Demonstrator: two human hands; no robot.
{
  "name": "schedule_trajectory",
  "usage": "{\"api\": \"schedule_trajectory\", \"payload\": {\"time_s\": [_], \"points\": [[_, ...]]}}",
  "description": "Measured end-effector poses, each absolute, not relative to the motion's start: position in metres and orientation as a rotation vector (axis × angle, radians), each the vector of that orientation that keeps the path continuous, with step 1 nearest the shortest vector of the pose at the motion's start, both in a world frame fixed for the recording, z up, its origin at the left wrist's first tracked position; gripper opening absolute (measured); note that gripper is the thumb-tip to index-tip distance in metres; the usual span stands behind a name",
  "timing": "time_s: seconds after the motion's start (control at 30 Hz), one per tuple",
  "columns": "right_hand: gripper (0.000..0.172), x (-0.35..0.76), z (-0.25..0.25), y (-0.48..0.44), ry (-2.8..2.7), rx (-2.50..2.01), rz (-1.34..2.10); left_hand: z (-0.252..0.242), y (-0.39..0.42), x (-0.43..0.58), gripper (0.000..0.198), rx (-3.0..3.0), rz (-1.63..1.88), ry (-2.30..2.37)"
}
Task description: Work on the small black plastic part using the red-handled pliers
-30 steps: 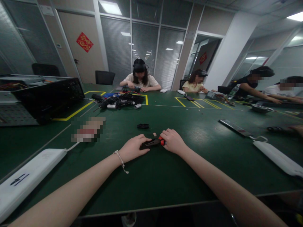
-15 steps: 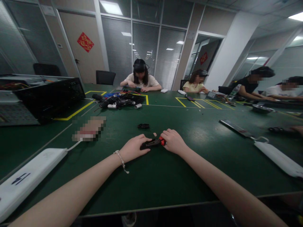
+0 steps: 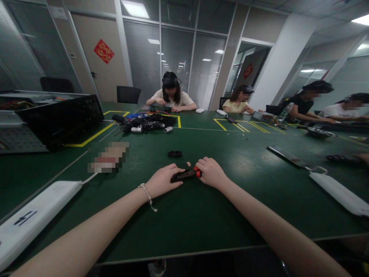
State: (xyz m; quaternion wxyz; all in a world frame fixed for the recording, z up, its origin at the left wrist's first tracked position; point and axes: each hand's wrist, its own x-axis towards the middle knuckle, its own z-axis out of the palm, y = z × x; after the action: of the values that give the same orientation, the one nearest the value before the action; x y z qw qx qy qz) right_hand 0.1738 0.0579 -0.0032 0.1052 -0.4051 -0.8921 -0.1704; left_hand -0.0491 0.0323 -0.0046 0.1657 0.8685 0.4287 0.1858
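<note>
My right hand (image 3: 211,172) is closed around the red handles of a pair of pliers (image 3: 188,174), whose dark jaws point left. Those jaws reach a small black part (image 3: 175,177), which my left hand (image 3: 165,179) pinches between thumb and fingers close to the green table top. Whether the jaws grip the part or only touch it, I cannot tell. Just beyond the pliers lies a small pale piece (image 3: 188,164). Farther off, a separate black piece (image 3: 174,154) rests on the table.
White power banks (image 3: 40,219) (image 3: 337,192) lie to either side, the right one cabled to a phone (image 3: 288,157). A black computer case (image 3: 63,123) stands at the left. Tools and cables (image 3: 144,122) are heaped ahead. A person (image 3: 173,94) sits opposite, others farther right.
My hands, the pliers and the black part hold almost the same place. Across the table, the person opposite has shifted a hand slightly.
</note>
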Motion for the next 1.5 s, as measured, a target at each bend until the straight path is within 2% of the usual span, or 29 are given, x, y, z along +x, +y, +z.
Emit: {"api": "schedule_trajectory", "payload": {"time_s": [1.5], "points": [[0.014, 0.1736, -0.0051, 0.0605, -2.633, -1.189, -0.532, -0.0058, 0.0333, -0.0494, 0.041, 2.487, 0.531, 1.221]]}}
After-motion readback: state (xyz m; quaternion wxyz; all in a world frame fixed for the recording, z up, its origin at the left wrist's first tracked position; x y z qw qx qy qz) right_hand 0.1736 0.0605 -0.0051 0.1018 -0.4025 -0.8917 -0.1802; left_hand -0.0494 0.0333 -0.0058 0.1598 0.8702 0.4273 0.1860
